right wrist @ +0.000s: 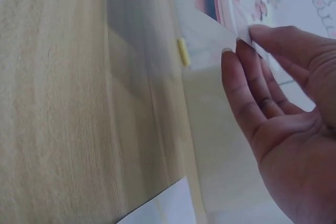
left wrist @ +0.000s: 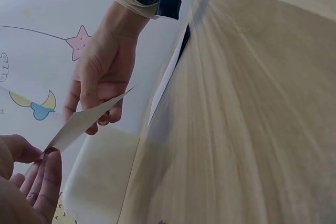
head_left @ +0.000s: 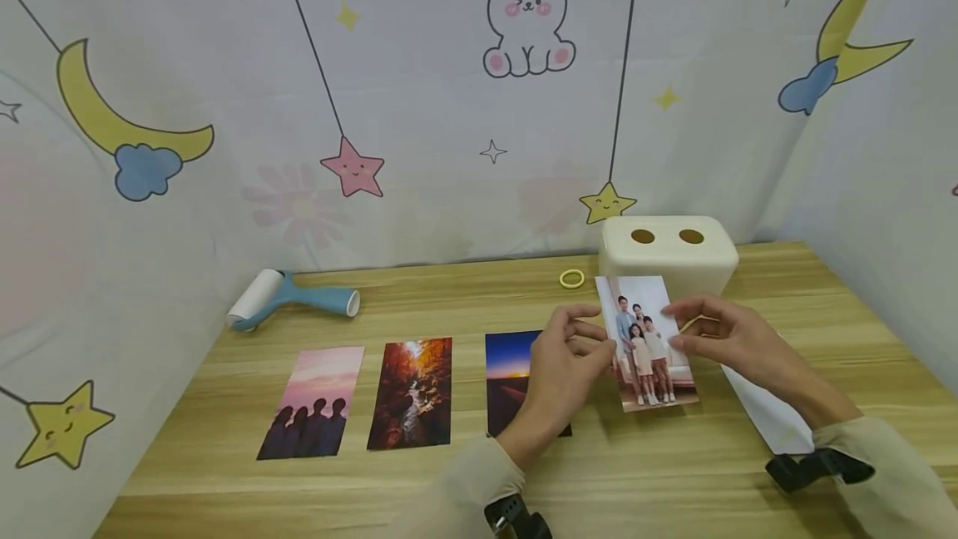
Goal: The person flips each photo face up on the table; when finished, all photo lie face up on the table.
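A family photo print (head_left: 647, 343) is held up off the table between both hands. My left hand (head_left: 561, 373) pinches its left edge between thumb and fingers, plainly seen in the left wrist view. At the opposite edge, my right hand (head_left: 737, 343) pinches the print too; in the right wrist view its thumb and fingertips meet at the paper. Beneath the left hand lies a sunset road photo (head_left: 505, 381), partly covered by it. Further left are an autumn stream photo (head_left: 412, 398) and a pink-sky silhouette photo (head_left: 310, 406), both flat on the wood.
Behind the hands stands a cream box (head_left: 666, 260) with two round holes. A yellow ring (head_left: 572, 279) lies left of it. White paper (head_left: 771, 410) sits under the right forearm. At the back left rests a blue-handled lint roller (head_left: 299, 298), near the patterned curtain (head_left: 449, 106).
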Tool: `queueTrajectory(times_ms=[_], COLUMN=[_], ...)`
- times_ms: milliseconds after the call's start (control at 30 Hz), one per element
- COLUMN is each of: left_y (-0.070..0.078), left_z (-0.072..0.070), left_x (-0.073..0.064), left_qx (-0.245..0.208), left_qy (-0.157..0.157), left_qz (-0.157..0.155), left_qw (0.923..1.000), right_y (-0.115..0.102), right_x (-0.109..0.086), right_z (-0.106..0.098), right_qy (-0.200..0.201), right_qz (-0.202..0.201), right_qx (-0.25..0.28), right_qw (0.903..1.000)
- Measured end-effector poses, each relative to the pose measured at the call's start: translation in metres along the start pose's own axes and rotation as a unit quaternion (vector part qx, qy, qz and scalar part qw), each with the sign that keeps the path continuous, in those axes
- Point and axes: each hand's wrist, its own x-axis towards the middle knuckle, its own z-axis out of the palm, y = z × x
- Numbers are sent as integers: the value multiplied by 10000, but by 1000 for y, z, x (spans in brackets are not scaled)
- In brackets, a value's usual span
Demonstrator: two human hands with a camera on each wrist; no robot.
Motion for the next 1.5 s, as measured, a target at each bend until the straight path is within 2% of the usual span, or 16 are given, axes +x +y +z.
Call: queueTrajectory(times_ms=[200,300,467,733,867,1100,1333,1500], left_y=[-6,-9,-14,-20,-22,-25,-31,-32], left_z=[-1,-2,-4,-6,-8,-8,-8,-7], left_x=[0,1,1,3,3,4,4,3], left_qx=[479,742,1047,1328,1467,1427,1741,1963], left_qy=[-8,-36,-61,-114,-192,-354,-574,-660], left_qz=[291,339,271,64,-59,-331,-336,-268], left_qw=[9984,9967,9941,9911,9890,9886,9825,9780], right_y=[3,5,7,12,15,16,18,18], right_x=[0,1,2,3,4,4,4,4], right_z=[1,3,5,7,9,11,15,17], right_qy=[-130,-246,-341,-252,-281,-294,-412,-485], right_qz=[-168,-264,-396,-564,-578,-588,-664,-456], right_qx=[63,107,8,-597,-737,-951,-945,-1089], right_qw=[9998,9993,9986,9963,9952,9933,9924,9918])
